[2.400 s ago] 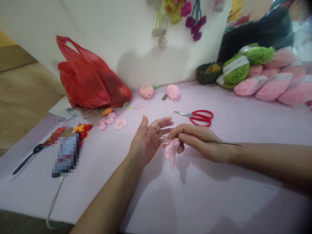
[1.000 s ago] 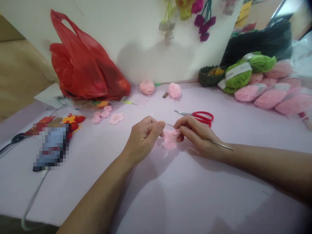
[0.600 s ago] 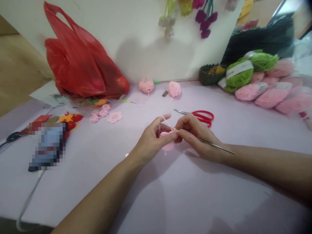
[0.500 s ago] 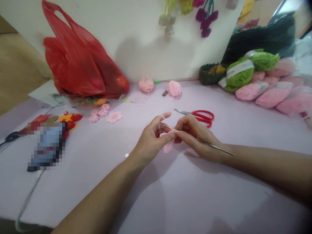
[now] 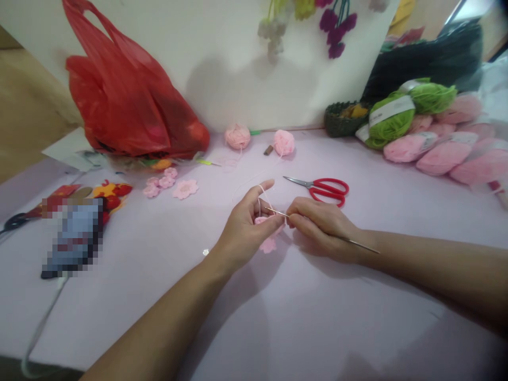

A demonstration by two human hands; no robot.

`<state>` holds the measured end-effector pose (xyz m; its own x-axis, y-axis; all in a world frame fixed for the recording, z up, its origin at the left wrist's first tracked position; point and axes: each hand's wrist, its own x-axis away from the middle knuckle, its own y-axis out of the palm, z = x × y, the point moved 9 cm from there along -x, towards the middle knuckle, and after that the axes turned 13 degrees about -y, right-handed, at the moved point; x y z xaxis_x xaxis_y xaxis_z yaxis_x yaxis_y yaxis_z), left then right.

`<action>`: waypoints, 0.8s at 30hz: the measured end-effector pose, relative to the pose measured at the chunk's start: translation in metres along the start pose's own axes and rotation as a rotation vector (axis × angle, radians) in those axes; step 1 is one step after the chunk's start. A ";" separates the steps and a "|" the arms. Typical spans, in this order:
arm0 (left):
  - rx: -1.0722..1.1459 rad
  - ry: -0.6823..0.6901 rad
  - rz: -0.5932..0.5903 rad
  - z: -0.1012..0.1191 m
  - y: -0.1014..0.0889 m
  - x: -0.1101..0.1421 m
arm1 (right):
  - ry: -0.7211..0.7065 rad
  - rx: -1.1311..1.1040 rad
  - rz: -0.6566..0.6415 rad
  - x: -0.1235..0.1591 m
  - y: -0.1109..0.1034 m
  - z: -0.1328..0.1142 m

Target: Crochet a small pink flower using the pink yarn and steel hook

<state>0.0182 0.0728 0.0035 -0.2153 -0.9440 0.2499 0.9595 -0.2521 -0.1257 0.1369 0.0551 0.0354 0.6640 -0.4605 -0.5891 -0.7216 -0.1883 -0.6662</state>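
Note:
My left hand (image 5: 246, 227) pinches a small pink crochet piece (image 5: 268, 244) between thumb and fingers, with pink yarn looped over its raised index finger. Much of the piece is hidden behind the thumb. In my right hand (image 5: 323, 227) is a thin metal crochet hook (image 5: 363, 246), held like a pencil. The hook's tip lies at the top of the pink piece, by the left thumb; its back end points over the right wrist. Beyond my hands, red-handled scissors (image 5: 327, 191) lie on the table. A pale pink yarn ball (image 5: 284, 143) rests further back.
A red plastic bag (image 5: 130, 100) stands at the back left. Pink crocheted flowers (image 5: 185, 189) lie before it, near a pixelated object (image 5: 75, 238) with a white cable. A second yarn ball (image 5: 237, 136), a dark basket (image 5: 343, 119) and green skeins (image 5: 391, 119) line the back.
My left hand, open and off the piece at first, has closed on the crochet piece with yarn over its index finger. My right hand has shifted its grip from the piece to the hook alone.

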 end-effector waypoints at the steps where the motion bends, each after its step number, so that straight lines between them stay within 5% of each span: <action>1: -0.037 0.014 0.031 0.003 -0.001 0.002 | -0.011 0.014 -0.003 0.000 0.000 -0.001; 5: -0.020 0.017 0.065 0.005 0.000 0.004 | -0.026 0.041 0.007 -0.001 -0.002 -0.002; 11: 0.189 -0.041 -0.059 -0.005 0.004 -0.001 | -0.005 0.035 0.028 -0.001 -0.004 0.000; 16: 0.093 -0.053 -0.082 -0.004 0.003 0.000 | -0.072 0.033 0.003 -0.001 -0.002 -0.005; 24: -0.112 0.085 0.212 0.003 -0.003 0.008 | -0.086 0.584 -0.118 -0.001 0.011 -0.003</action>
<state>0.0145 0.0668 0.0090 -0.0304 -0.9916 0.1261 0.9597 -0.0643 -0.2737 0.1279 0.0508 0.0302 0.7638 -0.3892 -0.5148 -0.4316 0.2850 -0.8558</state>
